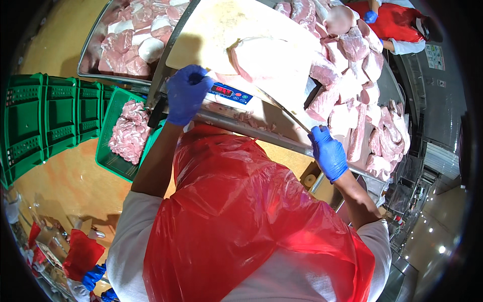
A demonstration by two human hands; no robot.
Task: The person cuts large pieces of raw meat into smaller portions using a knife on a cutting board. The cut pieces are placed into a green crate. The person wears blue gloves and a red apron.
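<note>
My left hand (187, 93) in a blue glove curls closed beside the pale cutting board (198, 38), left of a digital scale (232, 94); what its fingers hold, if anything, is hidden. My right hand (328, 153), also gloved in blue, grips a long, thin knife (292, 115) at the board's lower right, its blade pointing up and leftward toward a large pale slab of pork (271, 63) lying on the board.
A steel bin (90, 59) of meat chunks stands upper left. A green basket (105, 148) holds trimmings beside stacked green crates (25, 121). Several pork cuts (352, 45) pile at right. Co-workers appear at the upper right (387, 22) and lower left (83, 254).
</note>
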